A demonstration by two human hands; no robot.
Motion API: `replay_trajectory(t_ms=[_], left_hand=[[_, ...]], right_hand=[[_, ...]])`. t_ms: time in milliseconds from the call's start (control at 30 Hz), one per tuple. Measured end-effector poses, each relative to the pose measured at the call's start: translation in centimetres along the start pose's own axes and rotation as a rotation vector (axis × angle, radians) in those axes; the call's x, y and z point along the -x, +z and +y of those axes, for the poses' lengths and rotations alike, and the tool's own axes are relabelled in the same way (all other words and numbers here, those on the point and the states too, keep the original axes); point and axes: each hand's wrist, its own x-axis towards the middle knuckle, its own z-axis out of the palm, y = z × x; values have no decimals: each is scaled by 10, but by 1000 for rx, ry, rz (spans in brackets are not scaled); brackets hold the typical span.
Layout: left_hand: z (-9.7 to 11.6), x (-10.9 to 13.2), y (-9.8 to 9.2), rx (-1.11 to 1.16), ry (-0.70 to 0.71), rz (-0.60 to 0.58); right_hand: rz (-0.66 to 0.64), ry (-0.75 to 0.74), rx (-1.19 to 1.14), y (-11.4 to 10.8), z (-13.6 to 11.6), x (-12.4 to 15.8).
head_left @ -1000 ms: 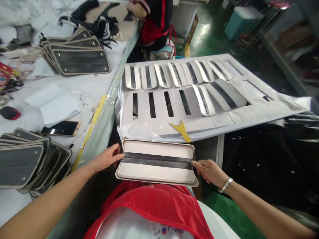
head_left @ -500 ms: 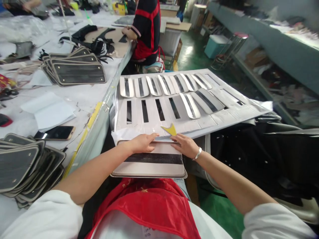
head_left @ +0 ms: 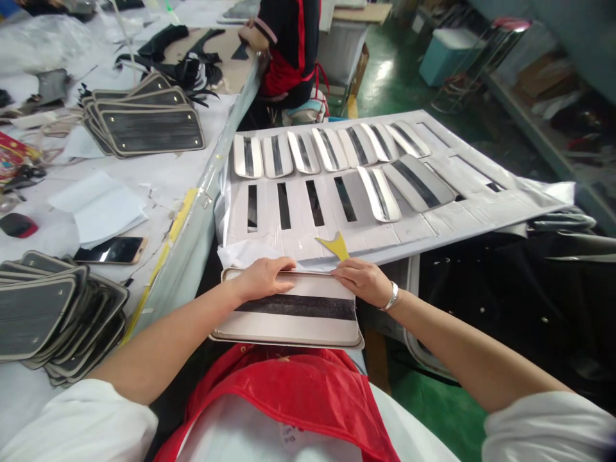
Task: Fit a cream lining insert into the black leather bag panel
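A pale flat panel [head_left: 293,328] with a dark lengthwise strip and rounded corners lies in front of my red apron, apparently on other panels, as a second edge shows under it. My left hand [head_left: 264,279] rests over its far edge, holding it, thumb and fingers slightly apart. At the far right corner of the panel, my right hand [head_left: 363,280] is closed, fingertips on the edge. From those fingers juts a yellow flat tool [head_left: 337,246] with a notched end; its other end is hidden by the hand.
Beyond stands a white slotted board [head_left: 298,240] bearing several striped panels [head_left: 330,149]. On the left table are stacks of grey panels [head_left: 154,131], a phone [head_left: 111,250] and white paper [head_left: 99,208]. A co-worker [head_left: 289,51] sits at the table's far side. Dark material [head_left: 520,301] lies at right.
The view has turned slightly, shifting the board rightward. My right hand has drawn its fingers closer together at the panel's edge. My left hand has slid slightly left.
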Motion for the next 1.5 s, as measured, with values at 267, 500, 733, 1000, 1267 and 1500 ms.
replay_trajectory(t_ms=[267,500,733,1000,1267,1500], left_hand=[[-1,-11,11,-144,243,41],[-4,-13,12,-347,397,-6],[-2,-15,9,-543,525,-51],[-3,-13,7,-693,676,-48],[-3,-9,3,-732,654,-118],[-20,-7,-14,-549,570,-255]], right_hand=[[-13,-38,64,-1,1,1],[-71,-90,167,-2,-1,2],[-166,-211,329,-4,-2,-4],[-411,-294,448,-15,-25,-10],[-573,315,-279,-4,4,-54],[-774,423,-520,8,18,-74]])
